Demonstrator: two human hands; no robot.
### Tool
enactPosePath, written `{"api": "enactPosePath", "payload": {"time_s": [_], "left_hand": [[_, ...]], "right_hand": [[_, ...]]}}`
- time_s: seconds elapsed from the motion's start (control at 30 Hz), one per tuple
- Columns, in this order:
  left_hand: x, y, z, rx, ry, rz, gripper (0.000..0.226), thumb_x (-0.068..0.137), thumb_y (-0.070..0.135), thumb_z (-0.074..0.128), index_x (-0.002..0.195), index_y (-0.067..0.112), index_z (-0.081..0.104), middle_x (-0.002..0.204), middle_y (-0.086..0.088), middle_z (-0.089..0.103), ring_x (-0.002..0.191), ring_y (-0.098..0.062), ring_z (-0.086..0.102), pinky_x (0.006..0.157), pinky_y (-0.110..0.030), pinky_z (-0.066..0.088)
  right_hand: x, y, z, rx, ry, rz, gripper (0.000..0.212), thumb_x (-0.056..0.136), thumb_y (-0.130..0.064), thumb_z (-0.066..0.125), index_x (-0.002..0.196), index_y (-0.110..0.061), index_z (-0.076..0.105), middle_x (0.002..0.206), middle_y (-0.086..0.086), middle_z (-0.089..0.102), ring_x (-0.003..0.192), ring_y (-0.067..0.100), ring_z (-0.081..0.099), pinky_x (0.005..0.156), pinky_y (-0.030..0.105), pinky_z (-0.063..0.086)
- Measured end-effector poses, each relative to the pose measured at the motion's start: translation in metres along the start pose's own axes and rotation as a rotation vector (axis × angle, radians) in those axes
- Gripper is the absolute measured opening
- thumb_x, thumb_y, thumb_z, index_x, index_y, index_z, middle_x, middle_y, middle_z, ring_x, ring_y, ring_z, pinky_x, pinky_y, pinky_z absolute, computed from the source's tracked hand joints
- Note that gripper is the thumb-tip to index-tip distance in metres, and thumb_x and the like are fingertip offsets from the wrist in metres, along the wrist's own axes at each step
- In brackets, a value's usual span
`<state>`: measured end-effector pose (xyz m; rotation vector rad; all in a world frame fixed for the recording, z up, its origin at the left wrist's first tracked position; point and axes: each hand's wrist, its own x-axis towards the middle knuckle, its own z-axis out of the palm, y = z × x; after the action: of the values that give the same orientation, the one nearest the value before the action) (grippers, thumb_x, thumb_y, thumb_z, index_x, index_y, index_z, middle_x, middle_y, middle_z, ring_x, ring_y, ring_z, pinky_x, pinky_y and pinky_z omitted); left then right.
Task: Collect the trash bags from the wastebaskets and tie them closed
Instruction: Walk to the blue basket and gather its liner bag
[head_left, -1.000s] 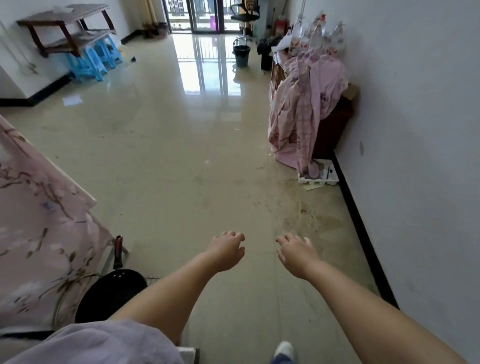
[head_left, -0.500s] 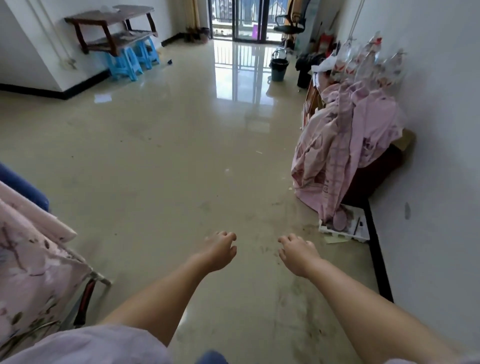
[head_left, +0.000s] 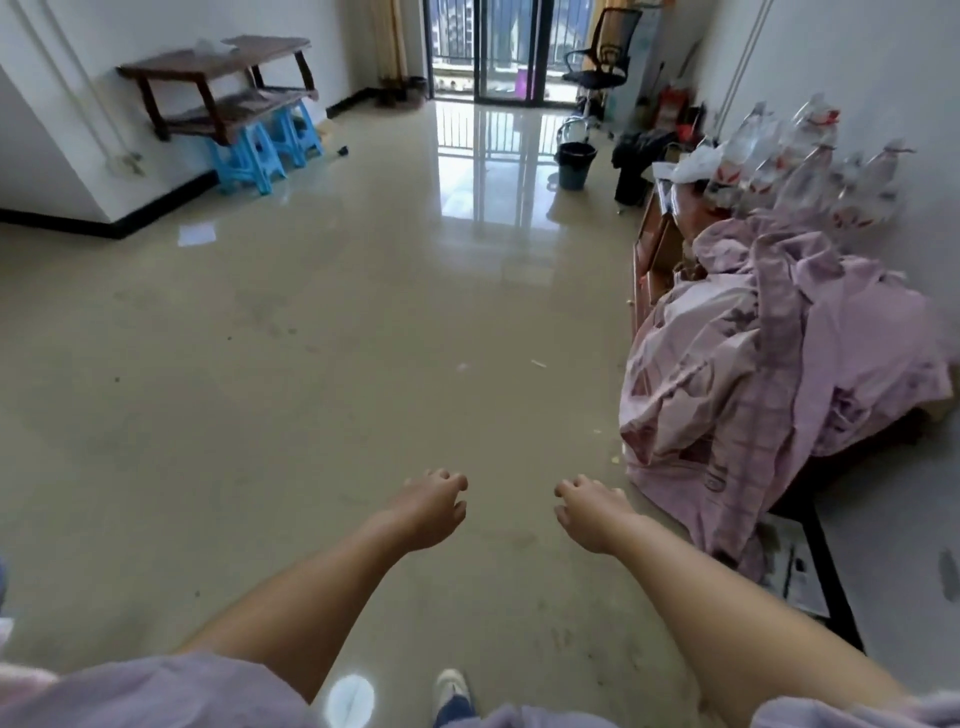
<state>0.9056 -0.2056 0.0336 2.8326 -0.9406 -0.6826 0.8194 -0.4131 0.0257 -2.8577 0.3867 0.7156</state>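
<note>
My left grip (head_left: 434, 509) and right grip (head_left: 589, 512) hang loosely curled, holding nothing. Upper right, the dark wastebasket (head_left: 575, 165) stands upright; its bag is indistinct.

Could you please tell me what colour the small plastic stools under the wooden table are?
Light blue small plastic stools, seen best in the head view.

home living room (balcony door (head_left: 485, 49))

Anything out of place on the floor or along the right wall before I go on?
A pink sheet hangs crumpled off the furniture by the right wall, trailing to the floor. A loose sheet of paper lies near the left wall. Both hands hold nothing.
</note>
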Motion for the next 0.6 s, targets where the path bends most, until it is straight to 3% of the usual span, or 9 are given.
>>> {"api": "enactPosePath", "payload": {"time_s": [0.3,0.6], "left_hand": [[0.193,-0.042,-0.102,0.046,-0.047,0.046,0.039,0.098,0.030,0.037,0.133,0.015,0.044,0.136,-0.010,0.047,0.127,-0.029,0.044,0.104,-0.038,0.034],[0.410,-0.072,-0.205,-0.002,0.013,-0.061,0.038,0.097,0.031,0.037,0.131,0.017,0.047,0.134,-0.008,0.049,0.122,-0.030,0.049,0.098,-0.035,0.039]], "right_hand": [[0.181,0.025,-0.105,0.026,0.007,0.045,0.039,0.098,-0.028,0.031,0.133,-0.016,0.042,0.137,0.011,0.044,0.125,0.031,0.045,0.102,0.041,0.036],[0.398,0.085,-0.226,-0.019,0.011,0.002,0.038,0.098,-0.029,0.030,0.132,-0.017,0.043,0.139,0.010,0.043,0.125,0.031,0.045,0.101,0.041,0.036]]}}
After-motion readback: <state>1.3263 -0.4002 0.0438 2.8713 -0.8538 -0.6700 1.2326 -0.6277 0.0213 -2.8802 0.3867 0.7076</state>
